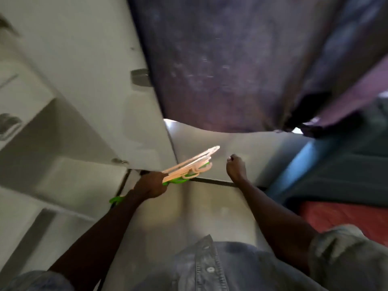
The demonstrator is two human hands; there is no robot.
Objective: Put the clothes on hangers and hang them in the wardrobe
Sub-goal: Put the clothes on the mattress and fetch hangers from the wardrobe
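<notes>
Near the frame's centre, the left hand (pixel 150 186) grips a bundle of hangers (pixel 190 166), peach ones over a green one, all fanned flat and pointing far-right, probably so one can be pulled off easily. Just right of them, the right hand (pixel 236 168) is curled into an empty fist. Beyond, a purple garment (pixel 231 66) hangs beside the white wardrobe door (pixel 94 80).
</notes>
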